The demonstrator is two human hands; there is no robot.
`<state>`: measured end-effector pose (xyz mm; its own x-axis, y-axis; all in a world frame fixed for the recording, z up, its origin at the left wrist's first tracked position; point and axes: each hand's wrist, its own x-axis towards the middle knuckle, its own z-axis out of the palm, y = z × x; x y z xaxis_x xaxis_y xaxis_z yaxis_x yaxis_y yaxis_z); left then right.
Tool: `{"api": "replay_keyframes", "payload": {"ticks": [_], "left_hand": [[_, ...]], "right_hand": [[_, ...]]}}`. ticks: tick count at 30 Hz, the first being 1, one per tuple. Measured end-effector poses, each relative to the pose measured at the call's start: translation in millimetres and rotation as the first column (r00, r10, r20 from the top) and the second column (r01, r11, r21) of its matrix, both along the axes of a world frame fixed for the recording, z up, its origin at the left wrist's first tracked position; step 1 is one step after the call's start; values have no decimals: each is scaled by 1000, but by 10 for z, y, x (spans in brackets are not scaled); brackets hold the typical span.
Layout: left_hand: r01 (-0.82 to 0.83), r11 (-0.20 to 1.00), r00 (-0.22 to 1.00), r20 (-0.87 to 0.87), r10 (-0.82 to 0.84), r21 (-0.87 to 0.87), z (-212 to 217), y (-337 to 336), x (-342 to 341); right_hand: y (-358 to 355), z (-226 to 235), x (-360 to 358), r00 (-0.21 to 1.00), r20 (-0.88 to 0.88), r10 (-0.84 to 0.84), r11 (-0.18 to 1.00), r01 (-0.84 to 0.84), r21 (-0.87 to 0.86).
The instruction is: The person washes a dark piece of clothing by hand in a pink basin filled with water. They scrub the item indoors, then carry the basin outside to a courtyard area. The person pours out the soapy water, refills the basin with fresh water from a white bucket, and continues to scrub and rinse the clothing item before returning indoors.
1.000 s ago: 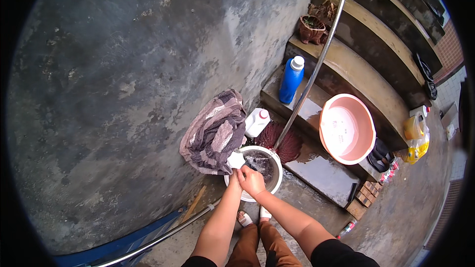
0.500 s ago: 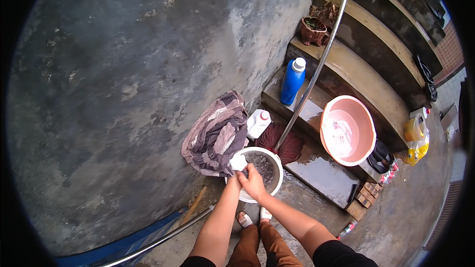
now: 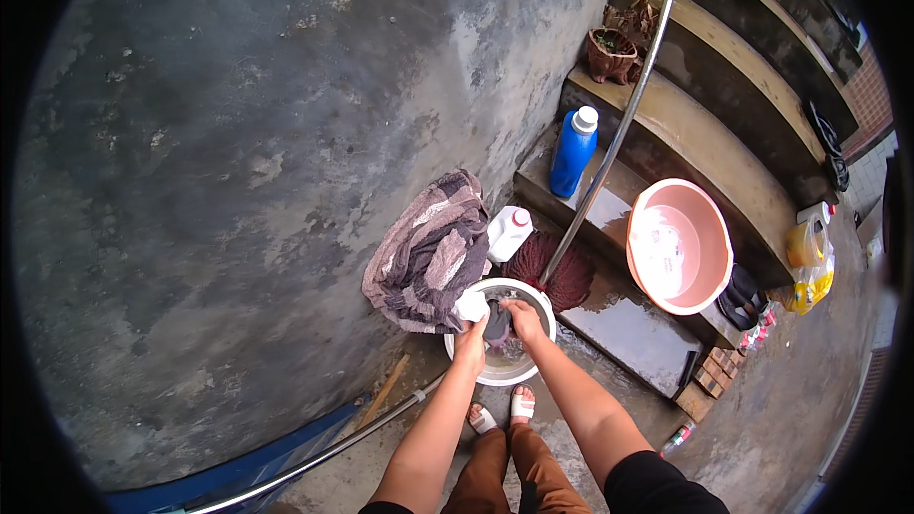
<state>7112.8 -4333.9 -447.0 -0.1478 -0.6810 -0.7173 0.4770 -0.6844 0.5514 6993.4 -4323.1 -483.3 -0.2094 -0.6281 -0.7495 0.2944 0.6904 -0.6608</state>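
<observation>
Though between both hands (image 3: 471, 344) (image 3: 522, 320), dark item (image 3: 497, 326) indistinct.

- Dark cloth (image 3: 497, 327): partly covered by left hand (image 3: 469, 345) and right hand (image 3: 523, 322); possibly a garment, kind uncertain.
- White item (image 3: 470, 306) at left fingers: too small to identify.
- White bucket (image 3: 546, 308): rim partly hidden behind left hand.
- Mop handle (image 3: 620, 128): cut off by top edge.

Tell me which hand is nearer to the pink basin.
Right. The right hand is left of the pink basin and lower in the picture; the left hand is farther left, on the right hand's far side.
</observation>
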Motion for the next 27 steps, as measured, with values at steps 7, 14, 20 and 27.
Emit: {"api": "replay_keyframes", "payload": {"ticks": [7,14,20,27], "left_hand": [[-104,994,977,-184,108,30,-480,61,381],[-72,996,846,-525,93,60,-210,33,465],[-13,996,998,-63,7,-87,-19,26,386],[347,923,911,295,-289,-167,108,-69,469]], "right_hand": [[307,184,-53,747,640,177,984,-156,-89],[168,489,-13,797,602,56,986,-137,90],[141,247,-29,933,360,16,978,61,-202],[23,141,-153,998,55,17,913,7,-408]]}}
